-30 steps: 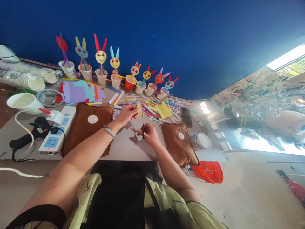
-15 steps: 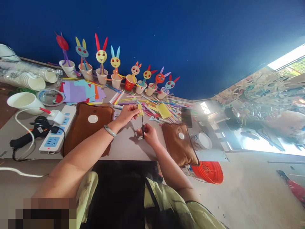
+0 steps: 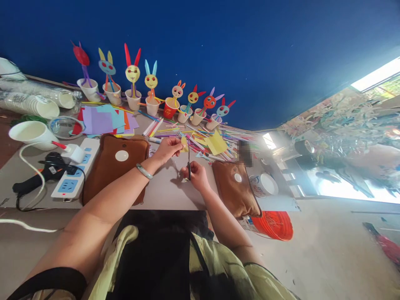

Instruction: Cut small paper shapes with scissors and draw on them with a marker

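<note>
The person's left hand [image 3: 167, 150], below which a pale grey-green round bangle [image 3: 144, 171] circles the wrist, pinches a small yellow paper piece [image 3: 185, 144] over the flat grey tabletop [image 3: 178, 198], while the right hand [image 3: 199, 175] grips slim black-handled scissors [image 3: 189, 170], blades pointing away from the body just beside that piece. A brown plush pouch with a white disc [image 3: 114, 175] lies to the left, near a long white-and-blue power strip [image 3: 73, 183], and a 2nd, smaller brown pouch [image 3: 234, 189] sits to the right. Along the plain blue wall [image 3: 250, 62], 8 colourful paper rabbit heads [image 3: 133, 74] rise from 7 white paper cups [image 3: 133, 102] and 1 red paper cup [image 3: 169, 111].
</note>
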A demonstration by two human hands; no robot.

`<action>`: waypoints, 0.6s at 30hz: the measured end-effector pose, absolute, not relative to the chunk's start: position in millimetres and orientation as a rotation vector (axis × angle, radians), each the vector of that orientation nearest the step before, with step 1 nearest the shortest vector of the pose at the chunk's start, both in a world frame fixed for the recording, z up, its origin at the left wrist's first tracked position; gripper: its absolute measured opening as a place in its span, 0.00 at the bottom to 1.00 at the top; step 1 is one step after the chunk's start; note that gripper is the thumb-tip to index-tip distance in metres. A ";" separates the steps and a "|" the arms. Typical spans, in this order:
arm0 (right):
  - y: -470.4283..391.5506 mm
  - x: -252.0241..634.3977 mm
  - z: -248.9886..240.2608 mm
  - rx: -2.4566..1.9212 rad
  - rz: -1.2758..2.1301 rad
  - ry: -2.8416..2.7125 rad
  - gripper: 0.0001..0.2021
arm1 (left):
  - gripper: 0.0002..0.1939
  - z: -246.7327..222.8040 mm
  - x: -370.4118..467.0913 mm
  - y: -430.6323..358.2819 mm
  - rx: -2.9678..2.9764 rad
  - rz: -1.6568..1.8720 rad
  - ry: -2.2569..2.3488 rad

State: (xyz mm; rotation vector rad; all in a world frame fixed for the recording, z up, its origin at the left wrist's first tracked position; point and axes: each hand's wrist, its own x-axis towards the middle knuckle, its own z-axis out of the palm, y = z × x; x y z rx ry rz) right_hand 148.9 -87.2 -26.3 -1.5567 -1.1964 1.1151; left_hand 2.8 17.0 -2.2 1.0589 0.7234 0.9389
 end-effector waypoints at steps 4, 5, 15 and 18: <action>-86.9 148.9 -16.7 -1.526 1.070 -1.159 0.20 | 0.14 -4.0 2.7 17.3 1.067 0.941 0.681; -86.3 149.3 -15.2 -1.515 1.049 -1.137 0.20 | 0.15 -4.5 2.6 17.4 1.073 0.943 0.663; -74.8 146.7 -3.0 -1.443 0.804 -1.023 0.19 | 0.17 -5.6 2.8 16.0 1.169 0.896 0.639; -70.9 144.4 -0.7 -1.448 0.760 -1.025 0.19 | 0.17 -6.3 4.0 14.1 1.180 0.889 0.641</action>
